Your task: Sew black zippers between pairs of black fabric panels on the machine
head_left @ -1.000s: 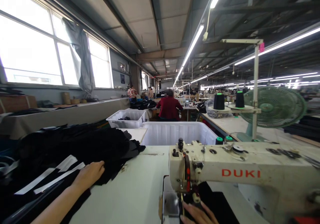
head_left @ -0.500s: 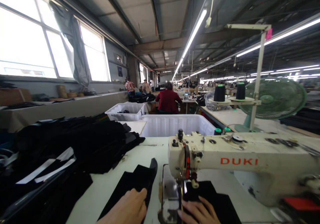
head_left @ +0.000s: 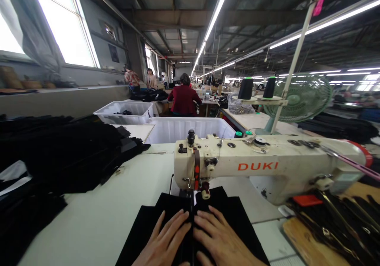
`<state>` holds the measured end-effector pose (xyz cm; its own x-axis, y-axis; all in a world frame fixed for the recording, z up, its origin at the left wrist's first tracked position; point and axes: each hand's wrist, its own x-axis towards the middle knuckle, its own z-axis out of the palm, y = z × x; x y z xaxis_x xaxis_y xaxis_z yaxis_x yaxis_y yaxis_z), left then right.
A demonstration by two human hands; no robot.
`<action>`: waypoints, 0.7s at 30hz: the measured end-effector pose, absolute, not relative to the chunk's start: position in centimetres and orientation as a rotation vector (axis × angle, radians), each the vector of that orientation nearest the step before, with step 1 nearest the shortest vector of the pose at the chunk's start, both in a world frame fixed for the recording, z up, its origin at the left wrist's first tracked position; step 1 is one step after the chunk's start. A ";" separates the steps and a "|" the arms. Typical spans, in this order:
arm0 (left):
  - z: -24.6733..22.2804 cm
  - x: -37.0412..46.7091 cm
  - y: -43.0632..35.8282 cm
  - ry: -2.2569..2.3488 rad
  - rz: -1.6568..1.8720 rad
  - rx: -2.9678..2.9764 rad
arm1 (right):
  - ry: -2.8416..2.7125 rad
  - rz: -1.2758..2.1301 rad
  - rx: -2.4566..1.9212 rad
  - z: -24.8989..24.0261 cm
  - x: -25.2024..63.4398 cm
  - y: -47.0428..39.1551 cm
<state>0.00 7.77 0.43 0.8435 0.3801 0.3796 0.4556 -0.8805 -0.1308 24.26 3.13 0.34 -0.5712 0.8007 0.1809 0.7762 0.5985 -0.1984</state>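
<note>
Black fabric (head_left: pixel 142 228) lies spread at the front of a white sewing machine (head_left: pixel 213 167), its far edge under the needle area. A dark line runs down the middle between the fabric's two halves. My left hand (head_left: pixel 166 238) rests on the left half, fingers stretched toward the presser foot. On the right half, my right hand (head_left: pixel 218 238) lies with its fingers spread. Both hands press down from above, their fingertips close to the middle line. The needle itself is hidden behind the machine head.
A big pile of black fabric (head_left: pixel 74 151) covers the table's left side. White plastic bins (head_left: pixel 192 127) stand behind the machine. To the right are black pieces with zippers (head_left: pixel 341 222) on a wooden board (head_left: pixel 305 238). A co-worker (head_left: pixel 184 97) sits ahead; a green fan (head_left: pixel 299 97) stands right.
My left hand has shifted right with its fabric piece, bringing it alongside the right piece at the machine. Its curled fingers are now stretched out. The camera view has turned to the right.
</note>
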 end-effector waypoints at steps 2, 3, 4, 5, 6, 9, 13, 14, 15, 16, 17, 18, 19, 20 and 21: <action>-1.0 -0.2 8.1 -0.569 -0.498 -2.657 | -2.557 0.136 -1.270 0.2 24.4 2.9; -1.6 -0.3 8.2 -0.573 -0.488 -2.610 | -2.547 0.132 -1.257 0.2 24.5 2.8; -2.0 -0.3 8.2 -0.587 -0.485 -2.581 | -2.536 0.125 -1.247 0.2 24.5 2.7; -2.3 -0.2 8.2 -0.605 -0.483 -2.573 | -2.523 0.117 -1.241 0.2 24.5 2.6; -2.4 -0.1 8.2 -0.619 -0.476 -2.582 | -2.508 0.108 -1.240 0.2 24.5 2.6; -2.1 0.2 8.4 -0.646 -0.486 -2.629 | -2.477 0.101 -1.256 0.5 24.5 2.5; -1.8 0.4 8.8 -0.636 -0.508 -2.644 | -2.489 0.128 -1.265 0.7 24.5 2.4; -1.7 0.4 8.9 -0.623 -0.503 -2.640 | -2.492 0.128 -1.265 0.7 24.6 2.5; -1.7 0.5 8.9 -0.616 -0.493 -2.632 | -2.498 0.126 -1.265 0.7 24.6 2.5; -1.7 0.5 9.0 -0.616 -0.486 -2.621 | -2.506 0.122 -1.265 0.6 24.7 2.6; -1.7 0.5 9.0 -0.621 -0.482 -2.612 | -2.517 0.117 -1.263 0.6 24.8 2.6; -1.8 0.6 9.0 -0.621 -0.483 -2.608 | -2.528 0.111 -1.259 0.6 24.8 2.7; -1.8 0.6 8.9 -0.621 -0.488 -2.608 | -2.535 0.104 -1.258 0.5 24.9 2.8; -1.8 0.6 8.8 -0.615 -0.489 -2.613 | -2.539 0.096 -1.259 0.5 24.9 2.8; -1.8 0.6 8.8 -0.607 -0.487 -2.619 | -2.541 0.088 -1.262 0.5 24.9 2.9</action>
<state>0.55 8.78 -1.83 0.8443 0.3377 0.4162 0.4796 -0.8227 -0.3053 24.85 2.86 0.46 -0.5680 0.7872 0.2402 0.7687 0.6117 -0.1868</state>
